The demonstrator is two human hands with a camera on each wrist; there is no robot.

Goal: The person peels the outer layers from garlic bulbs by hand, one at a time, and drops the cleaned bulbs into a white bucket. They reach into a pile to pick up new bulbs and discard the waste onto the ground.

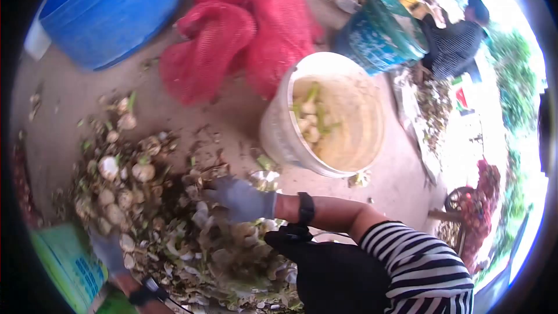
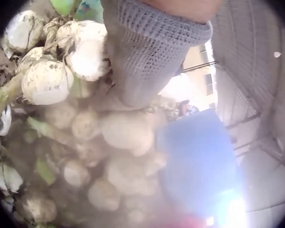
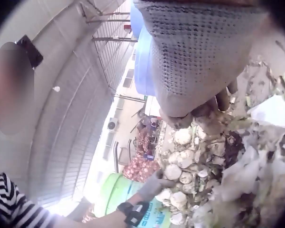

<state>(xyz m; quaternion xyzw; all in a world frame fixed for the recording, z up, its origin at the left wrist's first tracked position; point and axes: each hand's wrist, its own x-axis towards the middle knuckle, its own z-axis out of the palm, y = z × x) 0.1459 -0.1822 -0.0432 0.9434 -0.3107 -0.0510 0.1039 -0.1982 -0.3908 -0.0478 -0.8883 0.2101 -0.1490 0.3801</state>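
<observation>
Pale round bulbs (image 1: 125, 197) with stems lie heaped at the left of the head view, beside a pile of loose peelings (image 1: 203, 244). The gloved left hand (image 1: 108, 253) is at the heap's lower left edge; in the left wrist view the grey glove (image 2: 142, 61) is close above bulbs (image 2: 47, 83), its fingertips hidden. The gloved right hand (image 1: 241, 199) is over the peelings, blurred in the head view. In the right wrist view the right hand (image 3: 199, 61) has its fingers bent downward over bulbs and scraps; whether it holds anything is hidden.
A white bucket (image 1: 273, 122) with a few stemmed bulbs stands beyond the right hand. Red mesh sacks (image 1: 226, 35), a blue tub (image 1: 116, 17) and a teal bucket (image 1: 372, 35) are farther back. A green bucket (image 1: 67, 261) stands lower left. A person (image 1: 456, 43) sits at upper right.
</observation>
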